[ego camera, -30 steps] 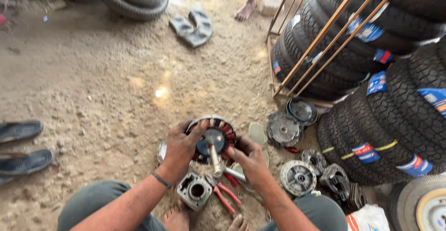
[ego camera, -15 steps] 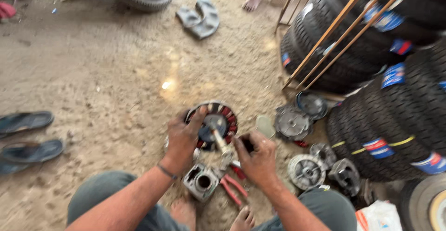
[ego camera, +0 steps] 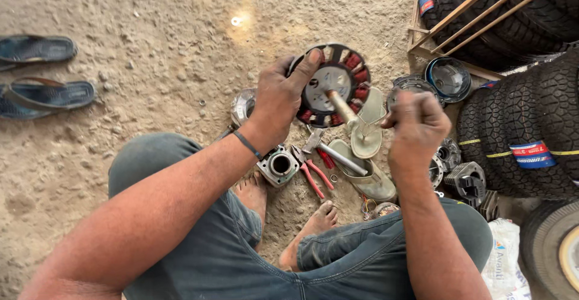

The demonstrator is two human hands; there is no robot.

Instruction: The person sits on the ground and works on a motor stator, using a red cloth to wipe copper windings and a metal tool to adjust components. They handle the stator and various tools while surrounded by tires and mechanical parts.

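Observation:
My left hand (ego camera: 280, 98) grips the rim of a round motor wheel (ego camera: 338, 74) with red windings, holding it tilted on the dirt floor. A metal shaft (ego camera: 341, 108) sticks out of its centre. Apart from the wheel, my right hand (ego camera: 417, 125) is raised to its right, closed in a fist with nothing showing in it. A hammer (ego camera: 329, 150) and red-handled pliers (ego camera: 313, 176) lie below the wheel, beside a grey cylinder block (ego camera: 277, 166) near my bare feet.
Two beige sandals (ego camera: 369, 128) lie under the shaft. Blue flip-flops (ego camera: 45, 95) rest at the left. Stacked tyres (ego camera: 531, 125) and a wooden rack (ego camera: 467, 25) fill the right side, with several round metal parts (ego camera: 449, 77) and a white bag (ego camera: 503, 264) below them.
My right hand has come off the wheel's centre and lifted to the right as a fist. My left hand keeps its grip on the wheel's rim.

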